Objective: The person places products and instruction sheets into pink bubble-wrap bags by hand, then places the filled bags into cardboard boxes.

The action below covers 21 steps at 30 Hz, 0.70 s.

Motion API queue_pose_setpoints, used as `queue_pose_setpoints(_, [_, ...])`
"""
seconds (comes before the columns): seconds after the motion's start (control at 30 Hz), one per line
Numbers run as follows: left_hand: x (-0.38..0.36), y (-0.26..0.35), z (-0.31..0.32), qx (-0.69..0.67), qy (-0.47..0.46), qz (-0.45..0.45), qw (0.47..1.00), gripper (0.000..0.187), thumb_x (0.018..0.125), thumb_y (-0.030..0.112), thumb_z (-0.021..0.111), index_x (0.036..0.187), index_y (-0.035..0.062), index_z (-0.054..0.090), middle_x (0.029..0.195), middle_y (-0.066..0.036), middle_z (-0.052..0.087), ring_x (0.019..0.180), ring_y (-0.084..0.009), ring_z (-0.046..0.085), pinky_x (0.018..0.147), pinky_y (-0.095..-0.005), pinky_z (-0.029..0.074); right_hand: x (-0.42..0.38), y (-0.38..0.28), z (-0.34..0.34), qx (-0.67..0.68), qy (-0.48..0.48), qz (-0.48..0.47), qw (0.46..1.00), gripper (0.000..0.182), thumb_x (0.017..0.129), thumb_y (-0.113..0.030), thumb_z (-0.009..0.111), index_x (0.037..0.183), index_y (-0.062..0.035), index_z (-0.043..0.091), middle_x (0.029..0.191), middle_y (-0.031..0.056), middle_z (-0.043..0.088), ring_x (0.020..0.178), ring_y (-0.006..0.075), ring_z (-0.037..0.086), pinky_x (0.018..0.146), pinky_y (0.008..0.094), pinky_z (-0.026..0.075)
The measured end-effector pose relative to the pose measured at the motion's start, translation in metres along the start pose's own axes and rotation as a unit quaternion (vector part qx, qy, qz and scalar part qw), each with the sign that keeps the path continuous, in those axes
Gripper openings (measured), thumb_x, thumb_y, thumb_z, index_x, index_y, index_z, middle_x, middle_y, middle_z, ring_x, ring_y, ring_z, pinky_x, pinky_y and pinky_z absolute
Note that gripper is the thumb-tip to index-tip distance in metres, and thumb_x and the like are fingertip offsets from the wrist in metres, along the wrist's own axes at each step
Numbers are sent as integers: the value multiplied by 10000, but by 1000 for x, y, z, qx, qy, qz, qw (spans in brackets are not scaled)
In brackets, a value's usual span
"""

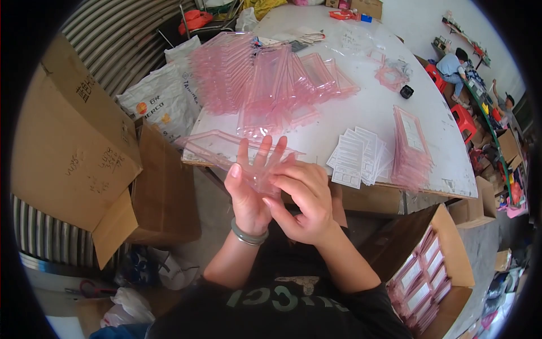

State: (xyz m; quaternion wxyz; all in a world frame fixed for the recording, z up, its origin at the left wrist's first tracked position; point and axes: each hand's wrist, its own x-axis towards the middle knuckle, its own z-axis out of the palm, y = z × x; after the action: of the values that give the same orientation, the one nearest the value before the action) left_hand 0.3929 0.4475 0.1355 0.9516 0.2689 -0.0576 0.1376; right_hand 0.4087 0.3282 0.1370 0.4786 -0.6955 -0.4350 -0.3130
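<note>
A clear, pink-edged plastic pouch (pixel 217 139) is held up in front of me at the near edge of the table. My left hand (pixel 251 195) supports it, with the thumb upright and the fingers showing through the clear film. My right hand (pixel 302 198) has its fingers bent together at the pouch's near end, beside the left palm. Just beyond lies a wide, fanned pile of similar pink pouches (pixel 226 73). Printed white cards (pixel 353 158) are spread to the right of my hands. Farther right is a stack of pouches with white cards inside (pixel 412 138).
An open carton (pixel 457 254) at my lower right holds filled pouches. Big cardboard boxes (pixel 79 135) and white sacks (pixel 161 99) stand left of the white table (pixel 451 158). A small black object (pixel 406 91) sits on the tabletop. Two people (pixel 451 66) are at the far right.
</note>
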Motion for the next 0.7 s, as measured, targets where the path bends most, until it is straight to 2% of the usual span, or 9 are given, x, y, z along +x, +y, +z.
queue_pose_setpoints(0.1, [0, 0, -5, -6, -41, 13, 999, 1037, 844, 506, 652, 1572, 108, 30, 1451, -184, 358, 1403, -410, 343, 1170, -574, 322, 1, -11, -7, 39, -72, 31, 996, 549, 748, -166, 806, 1233, 14, 623, 1237, 170, 648, 1208, 332, 591, 1119, 459, 293])
queue_pose_setpoints(0.13, [0, -3, -11, 7, -52, 25, 998, 889, 877, 583, 573, 1540, 92, 243, 1461, -177, 431, 1442, -419, 300, 1196, -583, 250, -1, -10, -6, 50, -84, 49, 994, 620, 764, -221, 817, 1300, 3, 601, 1316, 175, 622, 1301, 319, 545, 1175, 477, 182])
queue_pose_setpoints(0.23, [2, -1, -14, 20, -19, 14, 1000, 922, 860, 589, 588, 1540, 76, 236, 1466, -179, 430, 1438, -416, 311, 1194, -584, 256, 8, -11, -9, 24, -132, 59, 989, 657, 758, -260, 833, 1316, -7, 597, 1355, 165, 607, 1322, 292, 532, 1166, 490, 184])
queue_pose_setpoints(0.33, [5, 13, -17, 40, -68, -3, 997, 1033, 821, 467, 703, 1571, 102, 95, 1441, -187, 405, 1388, -404, 377, 1136, -552, 383, 5, -11, -13, 7, -208, 61, 976, 716, 754, -304, 840, 1349, -13, 568, 1392, 155, 589, 1338, 270, 524, 1154, 508, 183])
queue_pose_setpoints(0.43, [3, 17, -25, 81, -135, -19, 987, 1010, 813, 429, 757, 1561, 82, 174, 1428, -200, 436, 1364, -412, 422, 1083, -538, 451, 4, -12, -18, 45, -207, 93, 973, 724, 763, -323, 837, 1351, -5, 559, 1383, 149, 595, 1316, 255, 542, 1145, 511, 179])
queue_pose_setpoints(0.53, [4, 13, -27, 49, -125, -29, 991, 1000, 808, 411, 792, 1552, 68, 218, 1435, -213, 439, 1353, -422, 444, 1054, -526, 483, 14, -20, -23, 52, -179, 107, 977, 711, 766, -341, 839, 1337, -7, 577, 1381, 149, 595, 1282, 268, 560, 1142, 533, 167])
queue_pose_setpoints(0.63, [4, 9, -18, 37, -137, -15, 990, 987, 824, 425, 778, 1552, 62, 219, 1446, -214, 430, 1371, -424, 424, 1077, -524, 463, 13, -19, -21, -12, -175, 97, 980, 676, 761, -351, 842, 1315, -35, 617, 1323, 127, 628, 1273, 277, 561, 1145, 552, 163])
queue_pose_setpoints(0.7, [7, 7, -24, 40, -144, -15, 989, 967, 839, 434, 761, 1546, 48, 225, 1447, -215, 427, 1373, -424, 422, 1090, -522, 449, 11, -18, -20, 1, -177, 105, 979, 664, 758, -350, 841, 1313, -55, 628, 1275, 110, 646, 1265, 282, 562, 1145, 566, 159])
